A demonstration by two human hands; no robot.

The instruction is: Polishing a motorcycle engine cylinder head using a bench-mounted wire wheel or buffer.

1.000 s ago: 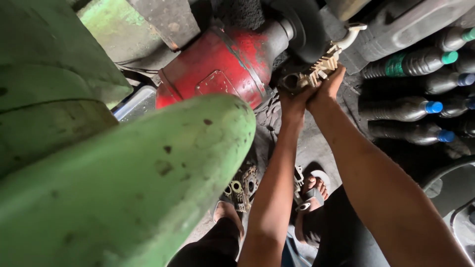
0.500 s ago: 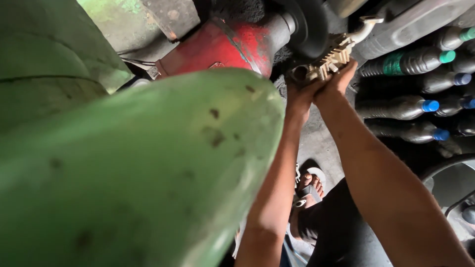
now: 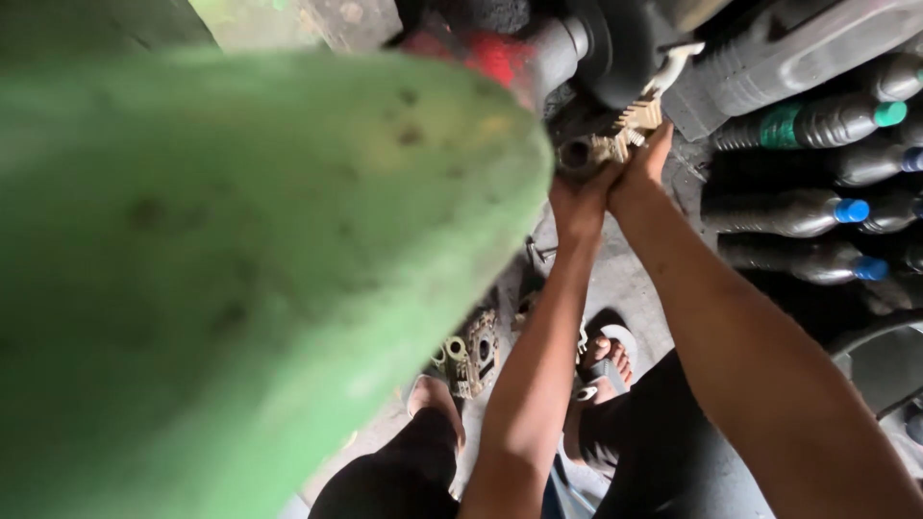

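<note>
Your left hand [image 3: 577, 197] and right hand [image 3: 642, 163] clutch, fingers apparently wrapped, the grimy finned metal part [image 3: 615, 135], upper centre.

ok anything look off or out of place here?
Yes. A loose finned metal part lies on the floor between the person's feet, tilted, close to the sandalled foot. A big blurred green body blocks most of the view. Both the left hand and the right hand press on a grimy finned casting beside the dark wheel.

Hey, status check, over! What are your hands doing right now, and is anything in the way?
Left hand and right hand both gripping the finned metal part against the dark wheel. Big green cover blocks the left of the view.
</note>
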